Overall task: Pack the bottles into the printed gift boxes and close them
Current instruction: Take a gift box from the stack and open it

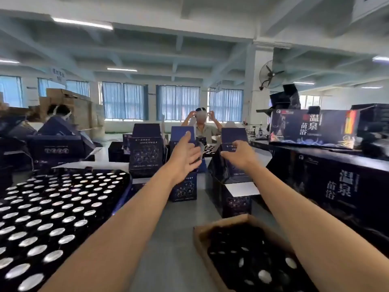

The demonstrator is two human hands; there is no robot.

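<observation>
We pinch an open dark-blue printed gift box (pixel 234 134) at one o'clock with our right hand (pixel 240 153); whether our left hand (pixel 185 153) holds anything we cannot tell; silver-capped dark bottles (pixel 52 207) wait unpacked.

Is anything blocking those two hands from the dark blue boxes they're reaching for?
Nothing visible does. The right hand pinches the raised lid of one gift box, and the left hand is right at the neighbouring box.
</observation>
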